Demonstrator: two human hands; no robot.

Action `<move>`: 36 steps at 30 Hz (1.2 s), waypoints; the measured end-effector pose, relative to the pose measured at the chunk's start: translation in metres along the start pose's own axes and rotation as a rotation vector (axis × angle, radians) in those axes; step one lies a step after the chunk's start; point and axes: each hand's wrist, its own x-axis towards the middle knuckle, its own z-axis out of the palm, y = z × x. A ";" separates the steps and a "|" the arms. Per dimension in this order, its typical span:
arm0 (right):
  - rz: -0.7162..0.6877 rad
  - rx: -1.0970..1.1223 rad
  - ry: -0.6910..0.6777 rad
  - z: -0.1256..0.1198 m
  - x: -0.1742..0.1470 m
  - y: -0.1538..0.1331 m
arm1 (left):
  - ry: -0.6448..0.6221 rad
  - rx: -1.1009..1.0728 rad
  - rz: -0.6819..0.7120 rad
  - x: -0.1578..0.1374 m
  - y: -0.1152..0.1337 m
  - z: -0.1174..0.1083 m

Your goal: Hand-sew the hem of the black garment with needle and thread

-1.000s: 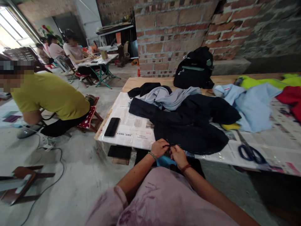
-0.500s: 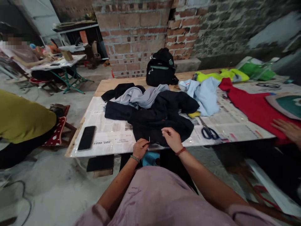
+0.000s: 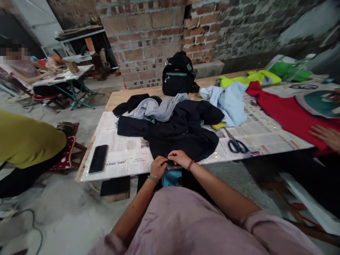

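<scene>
A black garment (image 3: 183,140) lies bunched on the newspaper-covered table, its near edge at my side. My left hand (image 3: 158,168) is closed on that edge, the fabric pinched between thumb and fingers. Close beside it, my right hand (image 3: 180,158) is closed, with thumb and forefinger meeting at a thin sewing needle (image 3: 166,155) that stands by the left fingertips. The needle is tiny here and mostly hidden by the fingers. To the right of the garment rest dark-handled scissors (image 3: 237,145).
A phone (image 3: 98,159) lies at the table's left. Behind the garment are grey cloth (image 3: 156,108), a black backpack (image 3: 178,75) and a light blue garment (image 3: 233,104). At right, another person's hand (image 3: 325,137) touches a red garment (image 3: 281,115). Someone in yellow-green (image 3: 29,138) sits left.
My right hand has moved left and down, from above the garment to the needle beside my left hand. The left hand keeps its hold on the black garment.
</scene>
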 end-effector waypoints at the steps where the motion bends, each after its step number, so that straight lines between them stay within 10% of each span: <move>1: -0.040 -0.018 0.002 0.000 0.001 0.001 | -0.003 -0.004 -0.001 0.000 0.000 0.000; 18: 0.234 0.437 -0.097 0.003 0.005 0.010 | -0.011 0.010 0.022 -0.001 0.003 -0.001; 27: 0.001 0.236 0.052 0.011 0.006 0.009 | 0.029 0.033 0.041 0.000 0.002 0.002; 36: 0.081 0.461 0.070 0.014 0.014 0.013 | -0.062 0.068 0.023 0.002 -0.004 0.000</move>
